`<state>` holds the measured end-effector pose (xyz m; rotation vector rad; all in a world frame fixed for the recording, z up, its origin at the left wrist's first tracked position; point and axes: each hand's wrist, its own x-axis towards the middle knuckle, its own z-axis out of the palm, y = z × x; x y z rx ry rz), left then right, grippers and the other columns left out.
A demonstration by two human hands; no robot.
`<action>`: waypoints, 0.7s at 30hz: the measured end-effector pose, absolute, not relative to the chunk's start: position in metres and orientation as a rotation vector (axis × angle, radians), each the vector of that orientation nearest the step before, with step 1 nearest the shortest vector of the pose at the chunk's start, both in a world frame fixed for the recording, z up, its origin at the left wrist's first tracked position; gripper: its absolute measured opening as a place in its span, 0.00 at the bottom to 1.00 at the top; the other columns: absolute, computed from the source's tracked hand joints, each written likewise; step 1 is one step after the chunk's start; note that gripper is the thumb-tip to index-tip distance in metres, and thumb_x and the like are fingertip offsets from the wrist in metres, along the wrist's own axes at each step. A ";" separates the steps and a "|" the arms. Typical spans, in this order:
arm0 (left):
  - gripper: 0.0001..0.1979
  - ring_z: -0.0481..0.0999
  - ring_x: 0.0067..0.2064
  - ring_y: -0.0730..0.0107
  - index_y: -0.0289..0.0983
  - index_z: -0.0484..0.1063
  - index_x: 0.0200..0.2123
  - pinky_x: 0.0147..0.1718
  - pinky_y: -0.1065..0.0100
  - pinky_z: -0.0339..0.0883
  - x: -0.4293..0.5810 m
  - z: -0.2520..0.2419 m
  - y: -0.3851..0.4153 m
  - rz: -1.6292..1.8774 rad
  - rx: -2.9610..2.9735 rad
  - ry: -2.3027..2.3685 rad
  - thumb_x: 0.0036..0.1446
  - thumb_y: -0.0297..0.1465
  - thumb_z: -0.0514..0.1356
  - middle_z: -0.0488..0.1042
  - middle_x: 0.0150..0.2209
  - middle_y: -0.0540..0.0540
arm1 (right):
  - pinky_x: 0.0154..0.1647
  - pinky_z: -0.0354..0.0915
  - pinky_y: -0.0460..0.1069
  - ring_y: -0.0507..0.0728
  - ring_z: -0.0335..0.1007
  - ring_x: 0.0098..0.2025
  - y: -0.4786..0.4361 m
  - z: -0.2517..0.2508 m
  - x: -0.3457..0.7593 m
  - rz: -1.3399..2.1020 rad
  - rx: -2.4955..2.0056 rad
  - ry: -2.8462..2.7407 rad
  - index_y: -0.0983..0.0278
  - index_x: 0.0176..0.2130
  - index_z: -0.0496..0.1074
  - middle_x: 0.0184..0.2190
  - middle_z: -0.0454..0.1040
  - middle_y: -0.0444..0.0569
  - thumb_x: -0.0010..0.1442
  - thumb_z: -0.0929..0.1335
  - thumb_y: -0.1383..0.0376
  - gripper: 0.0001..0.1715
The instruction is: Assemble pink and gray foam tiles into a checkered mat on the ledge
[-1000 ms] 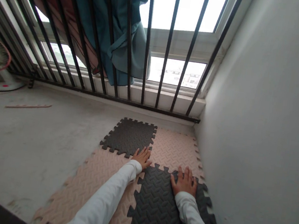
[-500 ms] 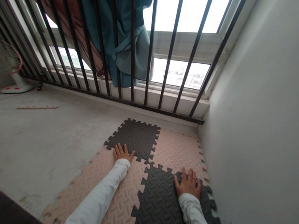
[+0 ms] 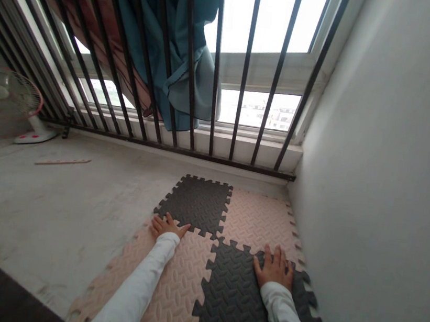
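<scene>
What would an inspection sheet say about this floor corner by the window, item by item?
Surface: scuffed bare concrete floor.
Job's things: interlocking foam mat tiles, joined in a checker pattern: upper dark tile, lower dark tile, left pink tile, right pink tile.
Clutter: thin wooden strip on the concrete.
Grippers: left hand open and flat on the left pink tile, beside the upper dark tile; right hand open and flat on the lower dark tile.
Cables: nothing seen.
Surroundings: white wall, barred window, teal curtain, standing fan.
</scene>
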<state>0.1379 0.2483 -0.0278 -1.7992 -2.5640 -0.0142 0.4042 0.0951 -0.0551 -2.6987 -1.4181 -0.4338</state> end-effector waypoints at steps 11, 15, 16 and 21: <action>0.45 0.43 0.59 0.48 0.24 0.47 0.56 0.54 0.54 0.37 0.119 -0.033 0.253 0.043 -1.973 -2.422 0.44 0.54 0.44 0.46 0.58 0.27 | 0.54 0.37 0.59 0.60 0.43 0.57 0.094 -0.050 0.401 -0.446 -2.724 -1.406 0.63 0.53 0.58 0.56 0.52 0.57 0.51 0.57 0.50 0.33; 0.46 0.37 0.60 0.52 0.25 0.44 0.57 0.55 0.55 0.36 0.116 -0.036 0.251 0.032 -2.049 -2.440 0.43 0.55 0.44 0.40 0.60 0.31 | 0.55 0.37 0.59 0.60 0.43 0.58 0.095 -0.049 0.401 -0.369 -2.740 -1.414 0.62 0.54 0.57 0.57 0.51 0.56 0.51 0.56 0.50 0.34; 0.47 0.36 0.60 0.53 0.25 0.44 0.57 0.55 0.55 0.36 0.115 -0.036 0.251 0.054 -2.073 -2.438 0.42 0.55 0.45 0.39 0.60 0.31 | 0.55 0.37 0.59 0.61 0.42 0.58 0.095 -0.049 0.401 -0.352 -2.742 -1.415 0.62 0.54 0.56 0.57 0.50 0.56 0.51 0.56 0.50 0.34; 0.47 0.34 0.60 0.52 0.29 0.42 0.58 0.55 0.55 0.34 0.113 -0.038 0.255 0.134 -2.129 -2.395 0.41 0.56 0.45 0.38 0.60 0.32 | 0.55 0.37 0.60 0.61 0.40 0.59 0.093 -0.051 0.406 -0.315 -2.750 -1.436 0.63 0.54 0.55 0.57 0.50 0.56 0.52 0.55 0.50 0.35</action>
